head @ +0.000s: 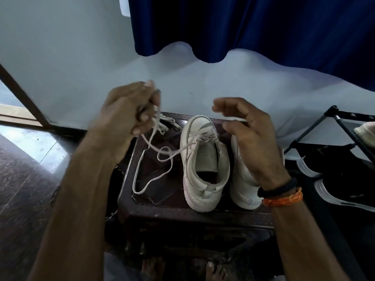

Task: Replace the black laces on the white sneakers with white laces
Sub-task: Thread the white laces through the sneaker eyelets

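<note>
Two white sneakers stand side by side on a small dark wooden table (162,211), toes pointing away from me. The left sneaker (205,165) carries a white lace (154,148) through its upper eyelets. My left hand (129,114) is raised above the table's left side and grips that lace, which loops down loosely onto the tabletop. My right hand (249,134) hovers over the right sneaker (243,187), fingers relaxed and curved, holding nothing. A second white lace (165,124) lies bundled at the table's far left. No black lace is visible.
A black shoe rack (345,128) stands at the right with dark shoes (345,191) beneath it. A blue curtain (253,27) hangs on the pale wall behind. My bare feet (215,270) are on the dark floor under the table's near edge.
</note>
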